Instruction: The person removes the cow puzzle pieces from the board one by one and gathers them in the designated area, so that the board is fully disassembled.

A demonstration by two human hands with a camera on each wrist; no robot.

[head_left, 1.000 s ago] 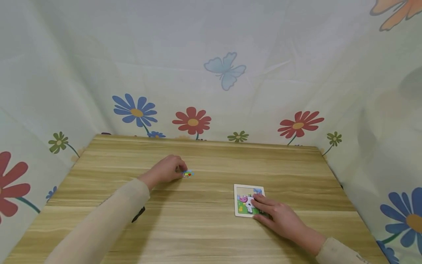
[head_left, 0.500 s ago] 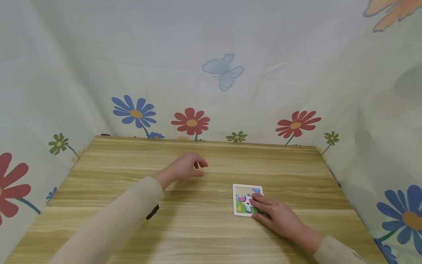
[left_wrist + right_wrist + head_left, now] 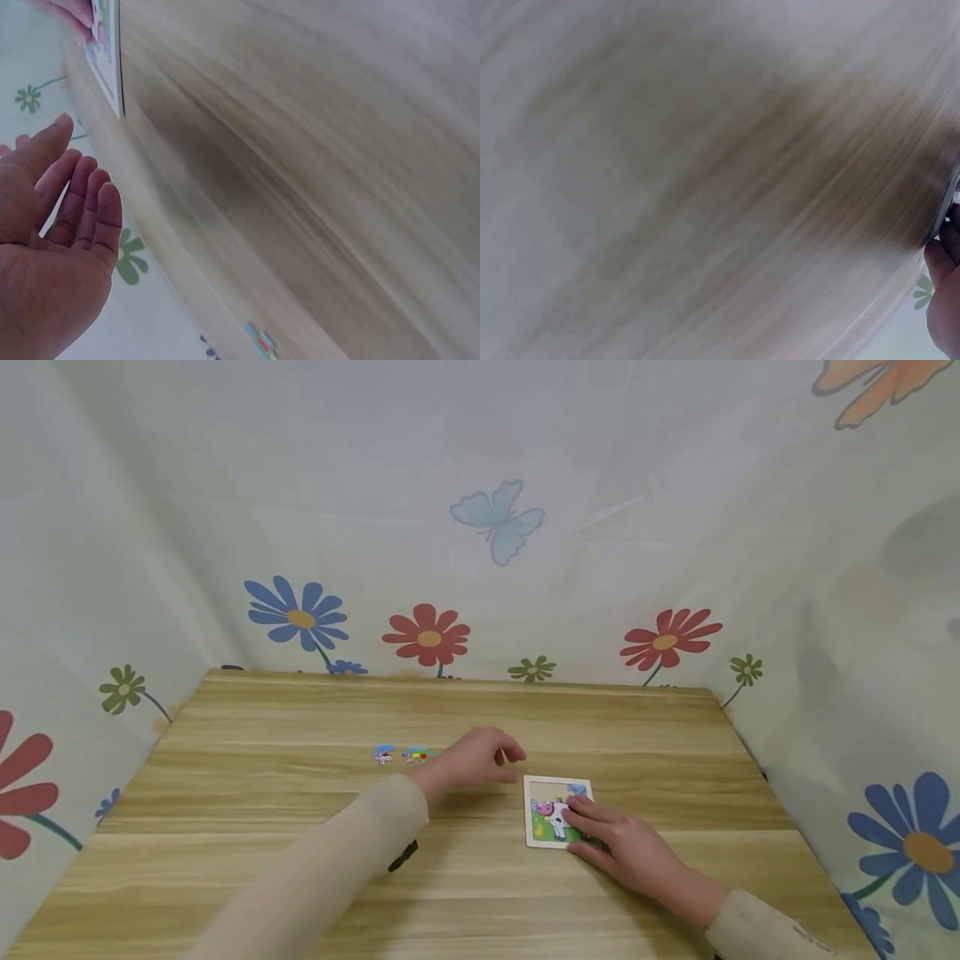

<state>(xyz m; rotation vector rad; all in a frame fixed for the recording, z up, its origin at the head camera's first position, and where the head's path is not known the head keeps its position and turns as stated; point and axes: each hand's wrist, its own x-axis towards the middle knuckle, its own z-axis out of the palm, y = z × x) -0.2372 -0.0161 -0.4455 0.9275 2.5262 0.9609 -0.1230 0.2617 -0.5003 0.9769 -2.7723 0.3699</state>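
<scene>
My left hand (image 3: pixel 480 756) is in the air over the table, just left of the puzzle board (image 3: pixel 530 842). Its fingers are loosely bent, and in the left wrist view the palm of the left hand (image 3: pixel 56 255) holds nothing. My right hand (image 3: pixel 626 843) lies over the right part of the board, its fingers extended across the picture and the thumb near the lower edge. A cow, a pink face and green grass show on the board; a bare beige part shows at its top. Two small puzzle pieces, a blue one (image 3: pixel 384 754) and a multicoloured one (image 3: pixel 416 754), lie behind my left wrist.
The wood-grain table (image 3: pixel 300 718) meets a light cloth backdrop (image 3: pixel 360 510) with printed flowers and a butterfly at its far edge. The same cloth hangs at both sides. A dark strap (image 3: pixel 403 857) shows under my left forearm.
My left hand has moved right, away from the puzzle pieces toward the board, and its fingers have let go. Both pieces now show. The right hand stays on the board.
</scene>
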